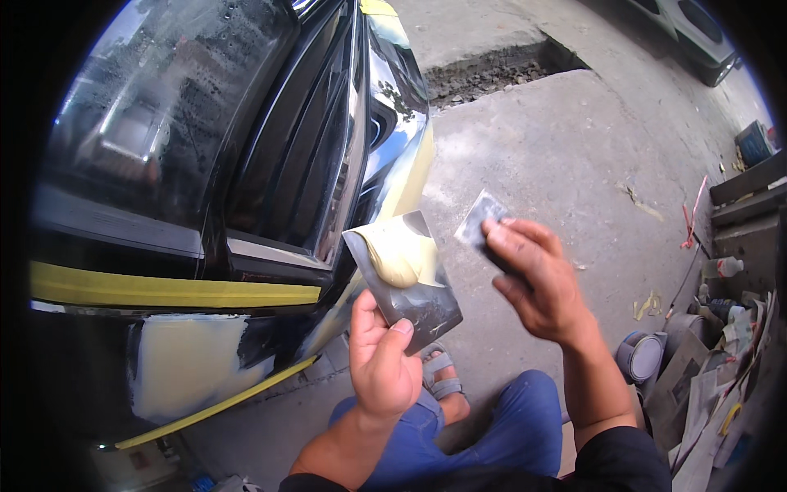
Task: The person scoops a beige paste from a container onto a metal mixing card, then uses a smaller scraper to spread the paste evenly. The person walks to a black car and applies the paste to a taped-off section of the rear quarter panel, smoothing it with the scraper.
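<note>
My left hand [382,357] grips the near end of a dark, flat mixing plate [424,313], thumb on top. A thick mound of pale yellow body filler [399,256] sits on the plate's far half. To the right of it, apart from the plate, my right hand [537,279] pinches a thin metal spreader [482,215], its blade pointing up and left. On the left is the black car body [90,361], with a pale filler patch [187,366] on its lower panel. More filler [407,176] covers the edge of the shiny corner beyond the plate.
Yellow masking tape [172,287] runs along the car above the patch, with another strip [217,403] below it. A rubble-filled pit [500,72] breaks the concrete floor [557,139] ahead. At right lie a round can [640,356], a plastic bottle [723,267] and piled paper [705,410].
</note>
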Tool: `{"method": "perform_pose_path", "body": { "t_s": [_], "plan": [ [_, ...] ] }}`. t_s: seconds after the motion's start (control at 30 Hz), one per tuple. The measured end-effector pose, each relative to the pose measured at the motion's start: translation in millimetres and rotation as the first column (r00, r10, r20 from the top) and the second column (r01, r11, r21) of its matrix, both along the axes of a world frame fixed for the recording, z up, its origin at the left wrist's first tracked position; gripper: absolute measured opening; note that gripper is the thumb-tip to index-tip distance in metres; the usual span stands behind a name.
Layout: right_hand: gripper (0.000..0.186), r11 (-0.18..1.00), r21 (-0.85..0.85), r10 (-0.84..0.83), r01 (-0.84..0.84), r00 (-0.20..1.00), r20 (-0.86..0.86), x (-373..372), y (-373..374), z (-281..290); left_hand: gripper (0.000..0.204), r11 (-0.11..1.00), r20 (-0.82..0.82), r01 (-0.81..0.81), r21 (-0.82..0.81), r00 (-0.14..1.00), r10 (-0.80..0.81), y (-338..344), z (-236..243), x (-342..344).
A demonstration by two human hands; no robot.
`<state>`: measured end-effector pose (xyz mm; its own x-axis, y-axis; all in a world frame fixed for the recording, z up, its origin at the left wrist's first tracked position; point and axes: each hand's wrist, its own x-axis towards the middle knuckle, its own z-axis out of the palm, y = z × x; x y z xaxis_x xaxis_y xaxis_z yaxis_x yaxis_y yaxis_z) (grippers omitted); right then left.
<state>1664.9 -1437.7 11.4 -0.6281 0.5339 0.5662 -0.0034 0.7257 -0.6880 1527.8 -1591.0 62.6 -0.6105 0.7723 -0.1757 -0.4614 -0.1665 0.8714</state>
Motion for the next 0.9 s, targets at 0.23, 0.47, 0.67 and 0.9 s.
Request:
{"method": "perform_pose_path", "body": {
  "t_s": [0.23,0.47,0.67,0.9],
  "plan": [
    [0.051,0.975,0.207,0.042,-0.085,0.978,0.204,-2.1,-32.1,22.5,0.062,0.995,-0.080,0.057,-0.080,0.995,-0.064,6.1,1.2,6.5],
    [0.049,0.994,0.086,0.043,-0.067,0.966,0.255,0.5,-7.4,-15.3,0.057,0.976,-0.696,-0.129,0.178,0.684,0.217,-19.4,2.2,-13.4],
    [0.038,0.953,0.302,-0.118,0.033,0.956,0.269,-61.5,42.6,-26.0,0.064,0.978,-0.592,-0.150,0.146,0.779,0.208,-10.9,-4.1,-13.3],
    [0.035,0.948,0.314,-0.031,-0.059,0.962,0.271,-87.4,67.2,-23.2,0.067,0.977,-0.562,-0.187,0.106,0.799,0.214,-14.3,-2.6,-11.1]
  ]
}}
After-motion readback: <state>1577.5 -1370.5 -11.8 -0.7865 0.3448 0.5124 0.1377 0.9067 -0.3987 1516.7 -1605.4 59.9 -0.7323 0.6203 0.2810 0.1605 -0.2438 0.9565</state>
